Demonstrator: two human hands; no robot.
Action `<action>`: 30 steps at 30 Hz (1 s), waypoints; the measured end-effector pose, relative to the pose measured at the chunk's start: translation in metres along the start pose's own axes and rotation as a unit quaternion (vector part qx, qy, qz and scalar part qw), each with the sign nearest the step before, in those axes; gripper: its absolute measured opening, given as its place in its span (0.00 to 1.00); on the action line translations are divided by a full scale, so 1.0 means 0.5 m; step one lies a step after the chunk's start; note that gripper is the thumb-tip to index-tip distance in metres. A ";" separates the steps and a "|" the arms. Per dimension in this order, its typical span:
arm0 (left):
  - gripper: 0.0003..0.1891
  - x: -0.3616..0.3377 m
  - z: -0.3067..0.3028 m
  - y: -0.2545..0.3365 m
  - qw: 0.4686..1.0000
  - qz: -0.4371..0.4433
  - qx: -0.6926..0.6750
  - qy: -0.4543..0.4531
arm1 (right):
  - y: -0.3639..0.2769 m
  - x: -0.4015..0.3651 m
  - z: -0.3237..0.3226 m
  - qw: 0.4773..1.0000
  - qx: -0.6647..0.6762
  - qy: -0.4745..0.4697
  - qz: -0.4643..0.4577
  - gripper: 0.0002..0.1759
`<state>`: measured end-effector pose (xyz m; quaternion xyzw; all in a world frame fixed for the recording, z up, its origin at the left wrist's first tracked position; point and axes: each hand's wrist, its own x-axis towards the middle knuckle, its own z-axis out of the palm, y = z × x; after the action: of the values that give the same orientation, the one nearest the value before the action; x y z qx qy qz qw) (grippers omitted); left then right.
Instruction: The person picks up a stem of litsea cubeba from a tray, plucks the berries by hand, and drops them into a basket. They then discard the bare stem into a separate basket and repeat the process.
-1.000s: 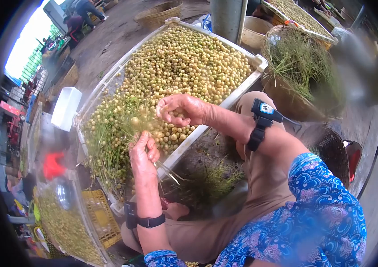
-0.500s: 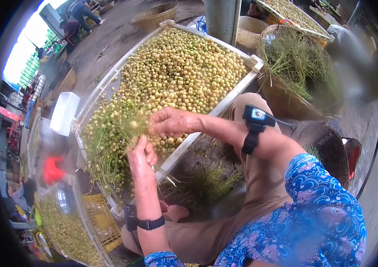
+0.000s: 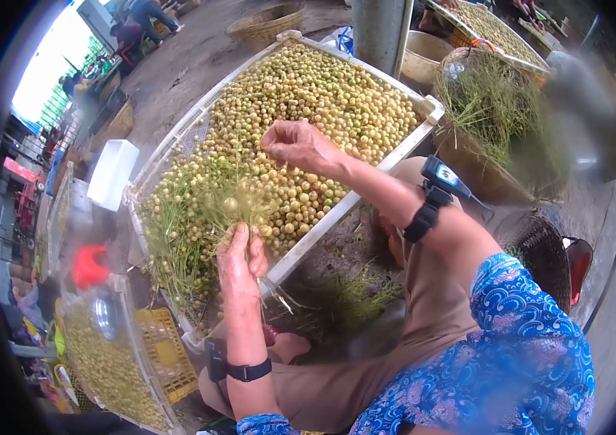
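My left hand [image 3: 240, 257] is closed round a bunch of thin green stems [image 3: 232, 194], with small round yellow-green fruits on them. The pale stem ends stick out below my fist. My right hand [image 3: 299, 145] is up and to the right, above the heap, its fingers curled together in a pinch; anything inside is hidden. Beneath both hands, a white mesh tray [image 3: 293, 262] holds a large heap of loose small round fruits [image 3: 308, 94]. More stemmed fruits [image 3: 177, 239] lie along its left side.
A basket of stripped stalks [image 3: 493, 109] stands at the upper right, beside a metal post [image 3: 378, 32]. Left of the tray are a white plastic container [image 3: 112, 174] and a blurred red object [image 3: 89, 266]. A second fruit tray and a yellow crate [image 3: 165, 351] sit lower left.
My right hand has moved away from the bunch, up and to the right over the heap. My left hand keeps hold of the stems. The whole view has shifted slightly.
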<state>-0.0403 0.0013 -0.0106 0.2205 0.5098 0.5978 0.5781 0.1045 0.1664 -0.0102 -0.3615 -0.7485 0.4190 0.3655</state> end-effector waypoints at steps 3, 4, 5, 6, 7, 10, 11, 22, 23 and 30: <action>0.09 -0.012 0.003 0.004 1.000 -0.015 0.010 -0.015 | -0.013 -0.031 0.017 0.938 0.302 -0.143 0.094 0.06; 0.08 -0.015 0.005 0.005 0.999 -0.015 0.038 -0.024 | -0.015 -0.038 0.022 0.937 0.303 -0.144 0.095 0.06; 0.08 -0.016 0.006 -0.001 0.999 -0.007 0.049 -0.012 | -0.019 -0.043 0.025 0.930 0.318 -0.167 0.078 0.07; 0.08 -0.019 0.009 0.000 0.999 -0.005 0.049 -0.012 | -0.024 -0.046 0.025 0.922 0.332 -0.190 0.059 0.09; 0.07 -0.021 0.012 0.000 0.998 -0.001 0.061 0.001 | -0.033 -0.048 0.023 0.922 0.312 -0.225 0.046 0.09; 0.06 -0.021 0.009 -0.003 0.995 0.021 0.093 0.017 | -0.031 -0.062 0.036 0.908 0.314 -0.269 0.060 0.09; 0.06 -0.022 0.008 -0.005 0.993 0.035 0.112 0.021 | -0.028 -0.062 0.040 0.904 0.317 -0.278 0.072 0.10; 0.07 -0.018 -0.010 0.000 1.000 -0.021 0.021 0.002 | 0.002 -0.041 0.023 0.781 0.559 -0.078 0.268 0.07; 0.08 -0.018 -0.012 0.001 1.000 -0.023 -0.006 -0.011 | 0.000 -0.040 0.017 0.801 0.541 -0.092 0.238 0.06; 0.11 -0.025 0.001 0.001 0.998 -0.043 0.027 -0.045 | -0.013 -0.074 0.048 0.816 0.467 -0.234 0.248 0.07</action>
<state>-0.0370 -0.0098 -0.0060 0.2406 0.5086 0.5477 0.6193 0.0998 0.1238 -0.0225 -0.2120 -0.4110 0.8664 0.1885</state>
